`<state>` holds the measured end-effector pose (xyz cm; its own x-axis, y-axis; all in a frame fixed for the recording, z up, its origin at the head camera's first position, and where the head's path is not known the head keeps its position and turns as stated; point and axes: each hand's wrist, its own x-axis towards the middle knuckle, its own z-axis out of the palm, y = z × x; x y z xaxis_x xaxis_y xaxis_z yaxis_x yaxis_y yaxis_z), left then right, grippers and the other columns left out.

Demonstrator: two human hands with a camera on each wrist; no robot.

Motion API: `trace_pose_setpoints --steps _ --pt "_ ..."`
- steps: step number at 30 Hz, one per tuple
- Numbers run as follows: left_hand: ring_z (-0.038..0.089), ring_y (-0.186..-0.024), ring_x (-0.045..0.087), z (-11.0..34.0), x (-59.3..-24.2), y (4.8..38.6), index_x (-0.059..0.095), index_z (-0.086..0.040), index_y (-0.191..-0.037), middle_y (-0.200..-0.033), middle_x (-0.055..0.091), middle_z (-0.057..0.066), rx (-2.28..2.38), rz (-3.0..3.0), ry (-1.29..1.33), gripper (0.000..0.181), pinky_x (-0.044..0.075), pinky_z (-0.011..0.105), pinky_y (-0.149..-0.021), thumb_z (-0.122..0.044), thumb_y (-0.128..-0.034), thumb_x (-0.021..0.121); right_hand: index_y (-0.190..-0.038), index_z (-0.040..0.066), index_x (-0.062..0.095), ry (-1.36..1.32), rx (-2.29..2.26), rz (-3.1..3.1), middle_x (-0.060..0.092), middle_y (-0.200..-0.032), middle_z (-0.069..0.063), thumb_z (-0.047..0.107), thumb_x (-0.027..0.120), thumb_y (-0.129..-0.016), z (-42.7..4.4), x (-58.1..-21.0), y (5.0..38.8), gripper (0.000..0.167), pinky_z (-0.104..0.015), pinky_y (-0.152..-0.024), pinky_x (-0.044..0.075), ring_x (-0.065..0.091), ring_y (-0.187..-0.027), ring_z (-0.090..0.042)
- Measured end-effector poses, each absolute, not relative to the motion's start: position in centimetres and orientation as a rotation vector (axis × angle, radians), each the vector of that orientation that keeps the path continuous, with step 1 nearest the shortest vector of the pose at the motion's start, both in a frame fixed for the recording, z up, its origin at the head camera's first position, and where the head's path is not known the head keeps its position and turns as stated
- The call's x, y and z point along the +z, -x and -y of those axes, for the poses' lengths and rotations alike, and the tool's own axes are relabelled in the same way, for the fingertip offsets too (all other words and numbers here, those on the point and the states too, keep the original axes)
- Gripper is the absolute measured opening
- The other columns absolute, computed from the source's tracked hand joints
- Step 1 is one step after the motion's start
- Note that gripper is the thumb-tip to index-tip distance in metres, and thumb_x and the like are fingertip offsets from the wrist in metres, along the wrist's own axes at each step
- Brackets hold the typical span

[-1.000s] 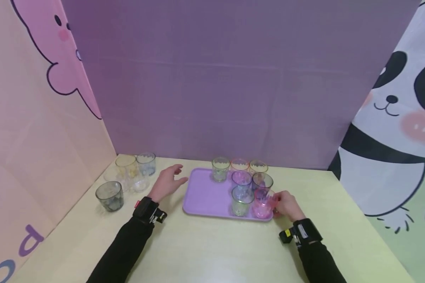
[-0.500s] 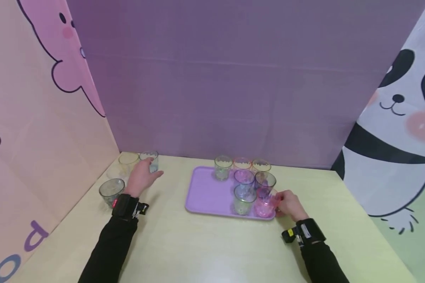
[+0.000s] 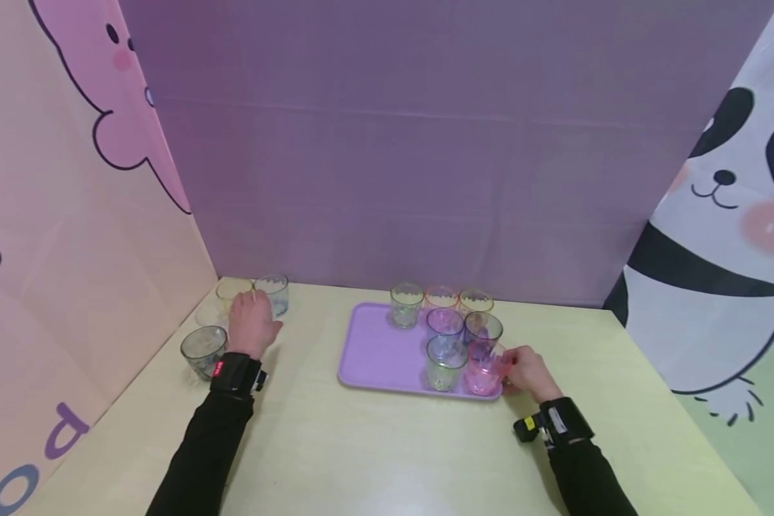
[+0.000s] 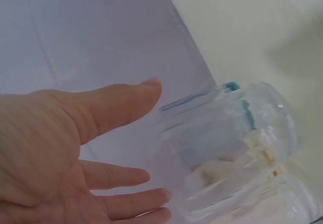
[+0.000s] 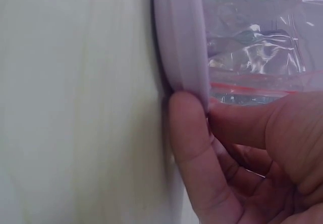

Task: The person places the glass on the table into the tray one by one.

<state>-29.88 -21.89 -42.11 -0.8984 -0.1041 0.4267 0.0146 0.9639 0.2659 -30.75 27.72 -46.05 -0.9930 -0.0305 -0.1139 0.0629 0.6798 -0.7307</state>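
Observation:
My left hand (image 3: 253, 326) is over the glasses at the table's back left. In the left wrist view its thumb (image 4: 123, 103) and fingers are spread apart, with a clear glass (image 4: 222, 148) just past the fingertips. Around it stand a bluish glass (image 3: 280, 294), a yellowish glass (image 3: 232, 288) and a smoky grey glass (image 3: 204, 351). At the front right corner of the purple tray (image 3: 377, 351), my right hand (image 3: 529, 376) pinches the rim between thumb and forefinger. A pink glass (image 3: 484, 376) stands on the tray beside those fingers.
Several more glasses crowd the tray's right half, among them a green-tinted glass (image 3: 445, 365), a purple glass (image 3: 445, 324) and a dark glass (image 3: 484, 330). A purple backdrop (image 3: 387, 143) rises behind the table (image 3: 361, 451). Printed panels flank both sides.
My left hand has moved left from beside the tray to the glasses at the back left, shifting slightly among them since half a second ago. My right hand has stayed at the tray corner.

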Motion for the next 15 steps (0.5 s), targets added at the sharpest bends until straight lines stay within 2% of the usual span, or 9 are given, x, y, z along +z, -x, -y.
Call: trace_pose_setpoints --steps 3,8,15 --pt "0.059 -0.116 0.045 21.7 -42.5 29.8 0.047 0.022 -0.118 -0.114 0.051 0.045 -0.378 2.676 -0.099 0.06 0.035 0.063 -0.104 -0.01 -0.0751 0.074 -0.097 -0.011 0.065 -0.026 -1.212 -2.778 0.066 -0.097 -0.028 -0.014 0.054 -0.079 -27.7 -46.2 30.7 0.022 -0.033 -0.059 0.06 0.066 -0.069 -0.021" --pt "0.064 -0.124 0.035 21.6 -43.2 29.9 0.04 0.021 -0.128 -0.124 0.042 0.05 -0.448 2.686 -0.121 0.059 0.029 0.068 -0.108 0.001 -0.076 0.059 -0.083 -0.006 0.064 -0.003 -1.227 -2.796 0.067 -0.084 -0.019 -0.012 0.053 -0.078 -27.7 -46.4 30.7 0.014 -0.031 -0.056 0.059 0.065 -0.063 -0.018" --pt "0.064 -0.134 0.022 21.6 -43.6 30.2 0.033 0.018 -0.137 -0.136 0.029 0.053 -0.442 2.763 -0.159 0.059 0.017 0.068 -0.114 0.001 -0.0824 0.049 -0.081 -0.005 0.064 0.018 -1.226 -2.809 0.066 -0.08 -0.015 -0.01 0.054 -0.078 -27.8 -46.4 30.7 0.011 -0.032 -0.056 0.059 0.063 -0.061 -0.017"
